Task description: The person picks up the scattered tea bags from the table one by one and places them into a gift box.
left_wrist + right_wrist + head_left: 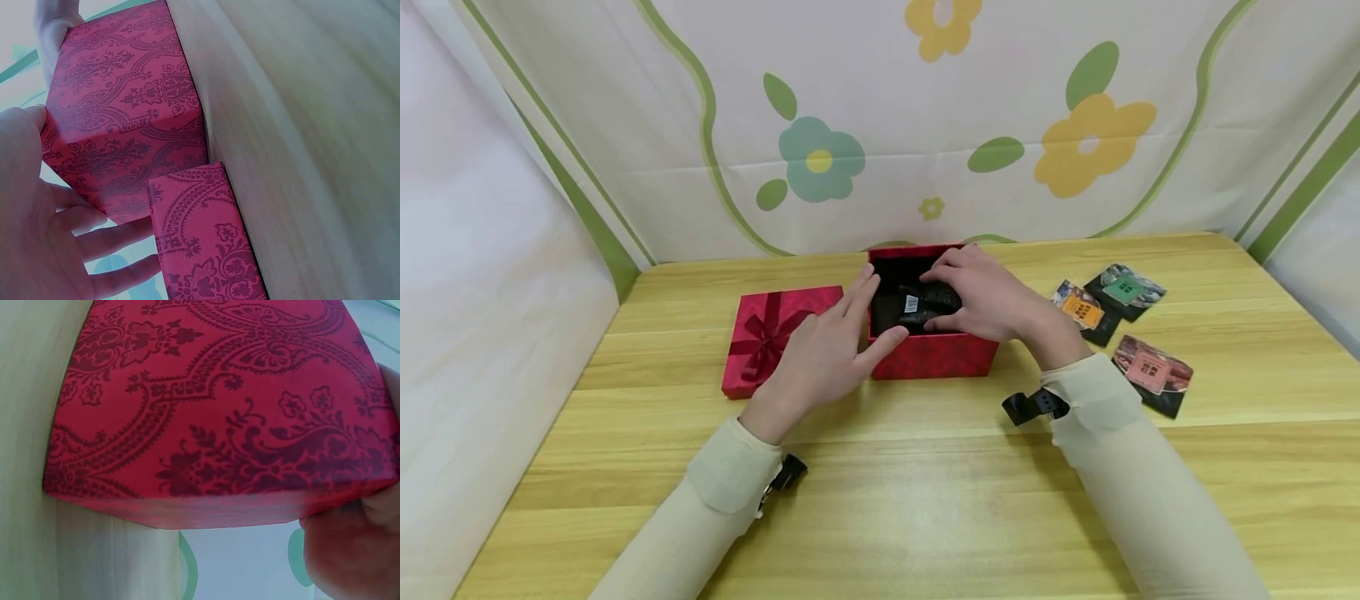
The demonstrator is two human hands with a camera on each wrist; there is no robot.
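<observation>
A red patterned gift box [934, 357] stands lidless on the table, its inside black. My right hand [988, 293] reaches into it from the right, thumb and curled fingers pinching a small black packet [917, 307] with a white label. The packet's right part is hidden by that hand. My left hand [823, 354] touches the box's left side with nearly straight fingers, its thumb at the front rim. In the left wrist view those straight fingers [115, 240] lie along the box's side. The right wrist view has the box's patterned wall [219, 419] in front of the hand.
Left of the box lies its red lid [752, 333] with a dark red bow, partly under the left hand. To the right lie three flat packets, with a green label [1123, 290], an orange label [1081, 312] and a pink label [1150, 372]. A flowered cloth [895, 167] hangs behind the table.
</observation>
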